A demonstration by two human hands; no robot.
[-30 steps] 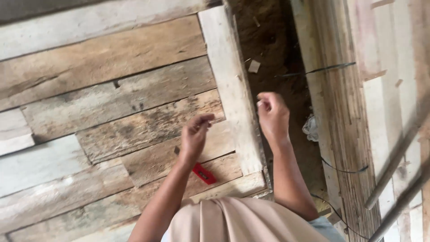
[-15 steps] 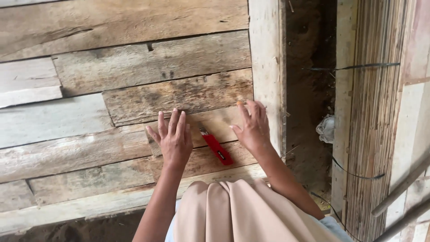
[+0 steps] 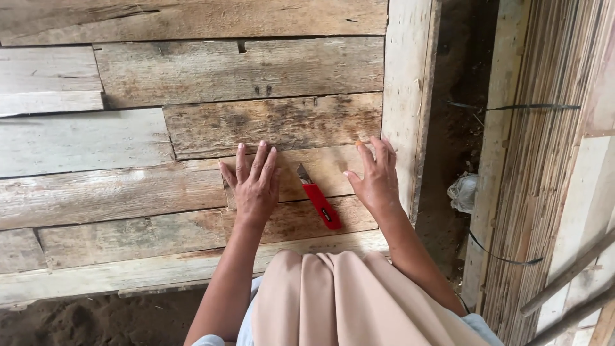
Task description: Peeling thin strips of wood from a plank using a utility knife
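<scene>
Our left hand (image 3: 255,186) lies flat, palm down, on the weathered grey-brown wooden plank floor (image 3: 192,77), its fingers (image 3: 242,160) straight and slightly fanned, holding nothing. Our right hand (image 3: 377,179) also rests palm down on the boards, fingers spread a little wider, its outer edge just beside the pale upright-edged wooden beam (image 3: 407,96) that borders the planks on the right. It grips nothing either.

Between the 2 hands lies the red-handled utility knife with a short bare metal blade (image 3: 318,198). It rests flat on the planks, tilted so that the blade points up and to the left and the handle runs down and to the right. The blade tip sits near our left hand's fingers without touching them; the handle is apart from our right hand.

Below the hands, beige folded cloth (image 3: 333,295) covers our lap. Beyond the beam we see a strip of dark bare soil (image 3: 458,128), with a crumpled white plastic scrap (image 3: 462,192) lying on it. Further right stands a wall of thin vertical bamboo slats (image 3: 544,160), tied with dark wire. Dark soil also shows at the lower left, under the edge of the planks.
</scene>
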